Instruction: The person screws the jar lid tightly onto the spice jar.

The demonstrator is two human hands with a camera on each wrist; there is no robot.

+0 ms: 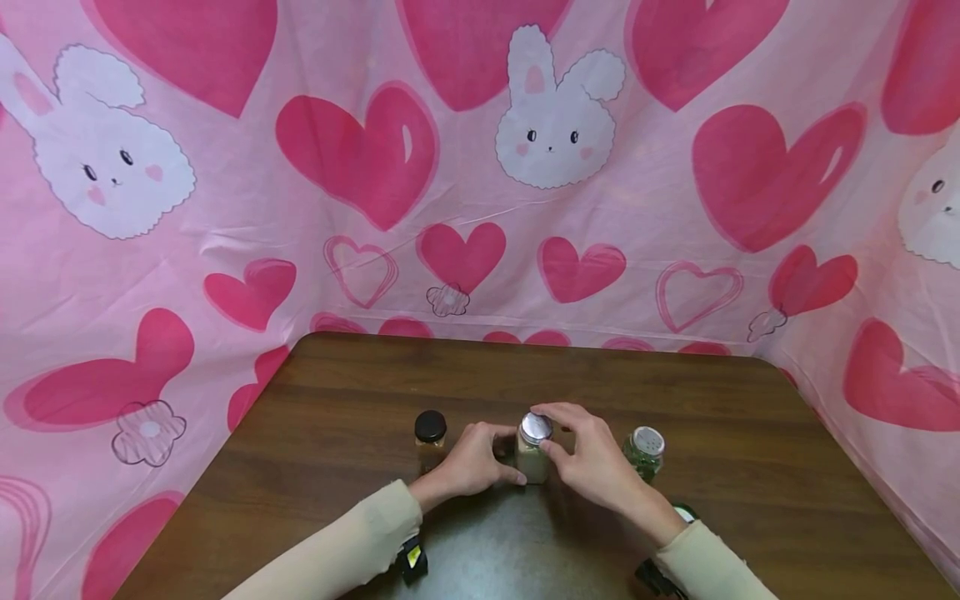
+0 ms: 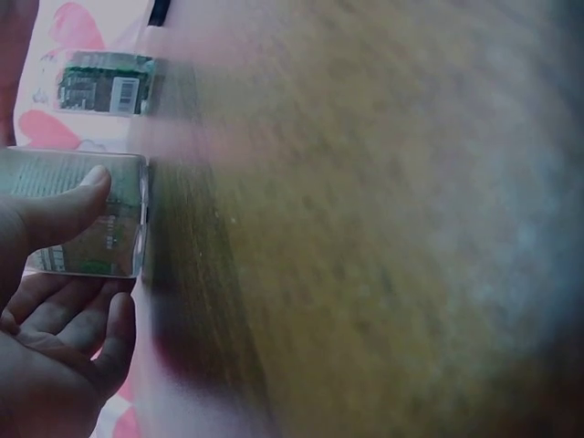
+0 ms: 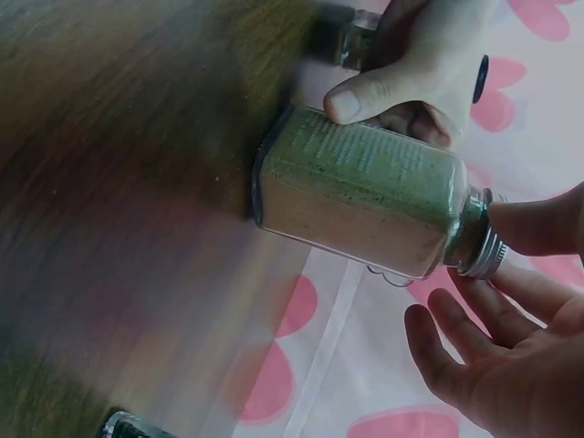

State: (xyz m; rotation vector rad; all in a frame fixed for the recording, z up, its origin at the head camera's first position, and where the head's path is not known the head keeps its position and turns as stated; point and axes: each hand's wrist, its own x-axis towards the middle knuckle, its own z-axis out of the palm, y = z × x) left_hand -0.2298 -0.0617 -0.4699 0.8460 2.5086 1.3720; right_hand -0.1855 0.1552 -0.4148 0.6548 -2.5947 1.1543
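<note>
A square glass spice jar (image 1: pixel 532 462) with a silver screw lid (image 1: pixel 536 427) stands upright on the table between both hands. Its contents look pale brown in the right wrist view. My left hand (image 1: pixel 472 460) holds the jar's body from the left, with the thumb (image 2: pixel 87 196) across one printed face and the other fingers on the far side. From above and the right, my right hand (image 1: pixel 588 450) pinches the lid between thumb and fingers. In the right wrist view the thumb (image 3: pixel 534 224) lies against the lid's rim, while the lower fingers curl loosely below it.
A black-capped jar (image 1: pixel 431 427) stands just left, partly behind the left hand. To the right is a jar of green herbs (image 1: pixel 643 454) with a perforated silver lid. A round-rimmed item (image 1: pixel 685 512) is mostly hidden behind the right wrist. Patterned pink cloth surrounds the brown table (image 1: pixel 360 375).
</note>
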